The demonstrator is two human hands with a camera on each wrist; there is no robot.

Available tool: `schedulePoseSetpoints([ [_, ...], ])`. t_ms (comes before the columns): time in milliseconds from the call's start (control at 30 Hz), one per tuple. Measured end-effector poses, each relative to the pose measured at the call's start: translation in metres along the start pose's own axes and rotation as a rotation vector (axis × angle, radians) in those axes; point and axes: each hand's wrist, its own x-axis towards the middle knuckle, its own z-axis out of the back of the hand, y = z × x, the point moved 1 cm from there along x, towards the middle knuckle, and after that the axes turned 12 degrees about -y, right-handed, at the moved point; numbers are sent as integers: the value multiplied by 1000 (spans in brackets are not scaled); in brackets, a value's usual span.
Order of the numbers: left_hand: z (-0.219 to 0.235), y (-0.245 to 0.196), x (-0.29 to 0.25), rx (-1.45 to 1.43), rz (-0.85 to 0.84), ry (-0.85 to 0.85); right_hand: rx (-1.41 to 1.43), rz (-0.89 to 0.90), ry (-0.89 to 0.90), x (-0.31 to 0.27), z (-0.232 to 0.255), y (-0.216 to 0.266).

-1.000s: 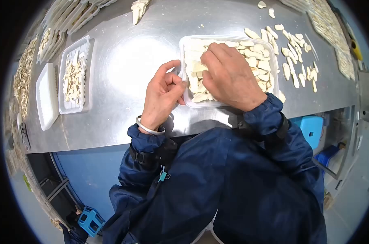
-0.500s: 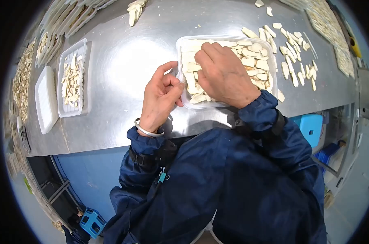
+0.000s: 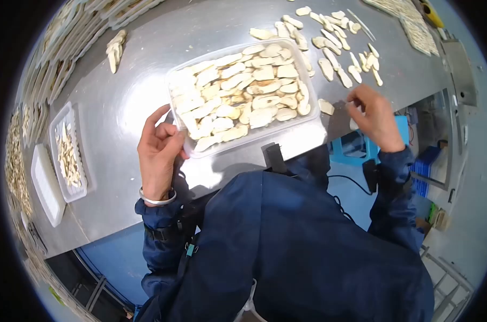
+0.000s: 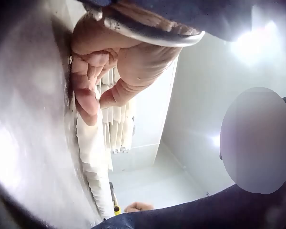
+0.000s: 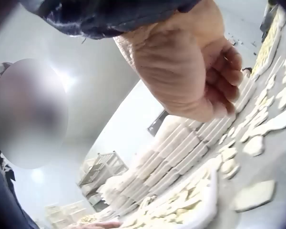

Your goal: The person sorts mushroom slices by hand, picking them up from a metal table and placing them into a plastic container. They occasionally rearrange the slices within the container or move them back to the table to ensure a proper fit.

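Note:
A clear plastic tray (image 3: 211,153), filled with rows of pale slices (image 3: 265,102) that look like sliced mushroom, lies tilted on the metal table. My left hand (image 3: 160,147) holds its left rim near the front corner, thumb over the edge and fingers beside and below it. The left wrist view shows the same thumb (image 4: 115,95) and fingertips against the white side. My right hand (image 3: 376,118) is off the tray to the right, over the table's front edge, fingers loosely bent with nothing visible in them. One loose slice (image 3: 325,106) lies between this hand and the tray.
More loose slices (image 3: 335,45) are scattered behind and right of the tray. At left stand a part-filled tray (image 3: 74,193) and a white tray (image 3: 47,185). Stacked filled trays (image 3: 66,48) line the back left. A blue stool (image 3: 356,147) is below the table edge.
My right hand has lifted out of the tray and moved right, uncovering the slices. The head view has shifted and turned; the left hand stays at the tray's left rim.

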Motion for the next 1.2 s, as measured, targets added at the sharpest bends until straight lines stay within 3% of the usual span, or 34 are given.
schedulePoseSetpoints([
  [67,0,2,0,-38,4,-22,157,-32,-46,-16,-8,16],
  [167,0,1,-1,-14,8,-34,167,9,-131,-22,-27,24],
  [633,1,0,0,60,-8,-59,24,205,-316,-16,-40,23],
  [833,14,5,4,-23,-26,19,236,511,-381,22,-47,112],
  [967,13,6,4,-16,-25,12,363,696,-275,36,-77,171],
  [1200,12,5,4,-32,-18,38,330,761,-188,52,-113,199],
])
